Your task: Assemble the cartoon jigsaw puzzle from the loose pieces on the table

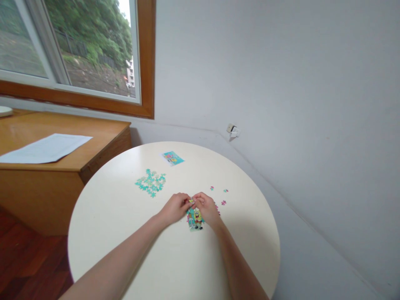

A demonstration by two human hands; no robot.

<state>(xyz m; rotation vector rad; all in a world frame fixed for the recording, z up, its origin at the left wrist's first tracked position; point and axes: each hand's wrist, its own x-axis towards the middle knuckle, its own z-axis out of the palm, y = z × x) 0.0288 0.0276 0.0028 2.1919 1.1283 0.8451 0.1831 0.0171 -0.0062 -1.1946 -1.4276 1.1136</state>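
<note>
Both hands meet over a partly joined cartoon jigsaw (196, 218) on the round cream table (125, 233). My left hand (176, 207) has its fingers closed in a pinch on a small yellowish puzzle piece (191, 201). My right hand (206, 206) touches the same piece from the other side, fingers curled together. The joined section lies just below the fingertips, partly hidden by my right hand.
A pile of loose teal pieces (151, 182) lies to the left of the hands. A few pink pieces (223, 203) are scattered on the right. A small reference picture card (173, 158) sits near the far edge. A wooden desk with paper (46, 148) stands at the left under a window.
</note>
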